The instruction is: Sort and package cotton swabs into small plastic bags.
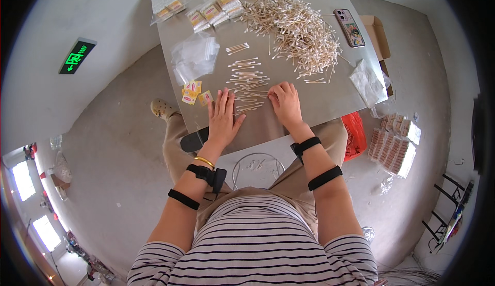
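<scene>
On the grey tabletop [319, 100], small bundles of cotton swabs [248, 82] are laid out in short rows running away from the person, and both hands are placed at the near end of these rows. The left hand [223, 118] is laid flat, palm down, with the fingers spread and nothing gripped; its fingertips are just beside the nearest swabs, on their left. The right hand [285, 103] is set on the opposite side of the rows, its fingers curled loosely down onto the tabletop; whether any swab is pinched in its grip cannot be told. The nearest swabs thus lie between the two hands, touching or almost touching the fingertips. Farther back, a large loose heap of swabs [299, 28] is spread across the tabletop, well apart from both hands. Small yellow-and-pink packets [193, 92] are seen left of the left hand, with clear plastic bags [193, 56] behind them. A phone [349, 27] is placed at the far right.
</scene>
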Demonstrator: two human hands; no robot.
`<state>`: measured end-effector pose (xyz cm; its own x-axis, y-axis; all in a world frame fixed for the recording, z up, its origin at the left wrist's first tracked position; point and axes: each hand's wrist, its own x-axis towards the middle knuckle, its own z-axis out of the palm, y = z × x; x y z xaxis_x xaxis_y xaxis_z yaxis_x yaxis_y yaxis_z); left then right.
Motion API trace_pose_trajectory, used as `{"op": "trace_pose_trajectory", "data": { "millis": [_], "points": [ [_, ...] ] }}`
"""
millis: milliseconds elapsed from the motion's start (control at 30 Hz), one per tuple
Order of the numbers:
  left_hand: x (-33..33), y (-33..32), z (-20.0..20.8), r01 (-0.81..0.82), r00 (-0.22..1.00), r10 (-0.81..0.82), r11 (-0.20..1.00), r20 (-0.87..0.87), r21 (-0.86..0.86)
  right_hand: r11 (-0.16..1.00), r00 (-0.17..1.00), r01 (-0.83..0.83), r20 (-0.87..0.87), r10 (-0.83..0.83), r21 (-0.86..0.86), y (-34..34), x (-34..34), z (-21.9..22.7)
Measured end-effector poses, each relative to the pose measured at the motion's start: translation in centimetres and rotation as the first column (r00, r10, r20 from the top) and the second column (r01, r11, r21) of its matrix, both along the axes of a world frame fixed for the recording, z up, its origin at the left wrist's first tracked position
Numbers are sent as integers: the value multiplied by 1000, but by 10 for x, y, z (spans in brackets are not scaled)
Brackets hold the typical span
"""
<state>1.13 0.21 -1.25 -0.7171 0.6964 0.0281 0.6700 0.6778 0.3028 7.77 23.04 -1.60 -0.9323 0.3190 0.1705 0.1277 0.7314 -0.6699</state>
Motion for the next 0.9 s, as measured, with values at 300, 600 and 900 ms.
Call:
{"op": "trace_pose_trajectory", "data": {
  "millis": [300,600,900],
  "points": [
    [14,13,-2,7,1000,-7,1000,30,23,998,999,-44,16,43,40,2,3,-1],
    [21,25,-1,24,1000,-24,999,-12,-37,999,1000,-29,-4,30,20,3,2,0],
    [30,23,-3,12,1000,-13,999,-21,-40,994,999,-45,-15,47,96,-8,-5,-7]
  ]
}}
